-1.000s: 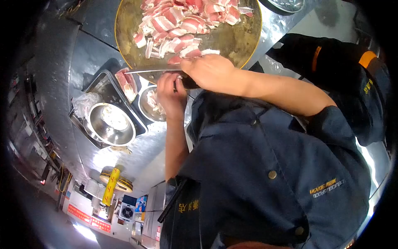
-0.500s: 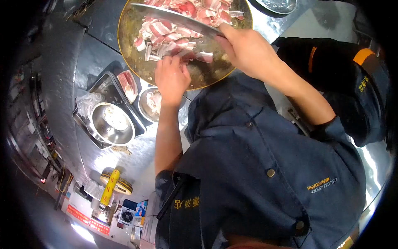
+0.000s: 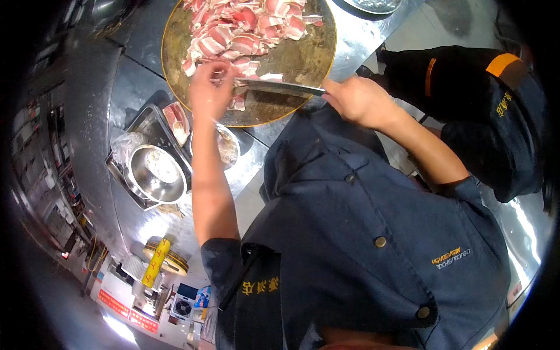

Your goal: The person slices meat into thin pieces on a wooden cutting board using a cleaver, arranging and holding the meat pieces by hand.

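A round wooden cutting board (image 3: 303, 67) with a yellow rim carries a heap of sliced streaky pork (image 3: 233, 41) on its far side. My right hand (image 3: 361, 102) is closed around the handle end of a broad kitchen knife (image 3: 280, 86), whose blade points left across the near part of the board. At the blade's far end is my left hand (image 3: 211, 90), blurred by motion. Its fingers look bent, but whether they grip anything is not clear. A few pork slices lie beside the blade, and one small piece (image 3: 238, 102) sits just below it.
Left of the board, a dark tray (image 3: 189, 169) holds a pork slab (image 3: 176, 122) and a steel bowl (image 3: 157, 173). A smaller bowl (image 3: 233, 157) with pale contents stands near my left forearm. A metal dish (image 3: 373, 4) is at the top, and another person's dark clothing (image 3: 461, 93) at the right.
The knife has come down from over the heap to the board's near part. My left hand has moved left and slightly up, off the near slices. The view has shifted a little.
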A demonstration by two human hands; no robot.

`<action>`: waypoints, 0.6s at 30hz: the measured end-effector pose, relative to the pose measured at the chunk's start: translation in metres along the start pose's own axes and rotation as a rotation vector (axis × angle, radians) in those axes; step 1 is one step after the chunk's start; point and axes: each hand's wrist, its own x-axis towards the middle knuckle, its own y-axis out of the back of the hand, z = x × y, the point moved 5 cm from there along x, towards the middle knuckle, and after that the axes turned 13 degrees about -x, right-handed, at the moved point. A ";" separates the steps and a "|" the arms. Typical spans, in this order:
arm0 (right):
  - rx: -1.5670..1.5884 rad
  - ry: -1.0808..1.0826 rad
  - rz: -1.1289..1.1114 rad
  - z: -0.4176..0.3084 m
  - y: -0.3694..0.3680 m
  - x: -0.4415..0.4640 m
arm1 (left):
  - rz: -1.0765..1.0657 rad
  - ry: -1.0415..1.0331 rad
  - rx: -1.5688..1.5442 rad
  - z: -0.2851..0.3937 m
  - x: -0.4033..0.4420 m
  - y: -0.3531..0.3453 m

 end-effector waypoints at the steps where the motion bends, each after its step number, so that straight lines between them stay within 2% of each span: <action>1: -0.019 0.025 -0.040 0.001 -0.002 0.000 | -0.093 -0.072 0.060 0.002 -0.006 -0.014; 2: -0.020 0.030 -0.040 0.004 -0.004 -0.001 | -0.088 -0.068 0.061 0.001 -0.015 -0.023; 4: -0.021 0.006 0.024 0.016 -0.005 0.001 | -0.041 -0.117 0.320 0.005 -0.026 -0.034; 8: -0.111 -0.048 0.075 0.028 0.000 0.001 | 0.060 -0.247 0.314 0.026 -0.031 -0.035; 10: -0.116 -0.080 0.174 0.031 0.010 0.000 | 0.041 -0.169 0.325 0.018 -0.027 -0.043; 12: -0.074 -0.051 0.161 0.029 0.016 0.001 | -0.049 0.058 0.365 0.018 -0.025 -0.045; 14: -0.030 -0.027 0.159 0.027 0.018 0.005 | -0.033 0.015 0.387 0.018 -0.025 -0.045; 16: 0.062 0.095 0.118 0.018 0.012 0.012 | -0.019 -0.031 0.412 0.018 -0.027 -0.046; 18: 0.082 0.077 0.088 0.016 -0.002 0.020 | 0.016 -0.021 0.332 0.017 -0.031 -0.038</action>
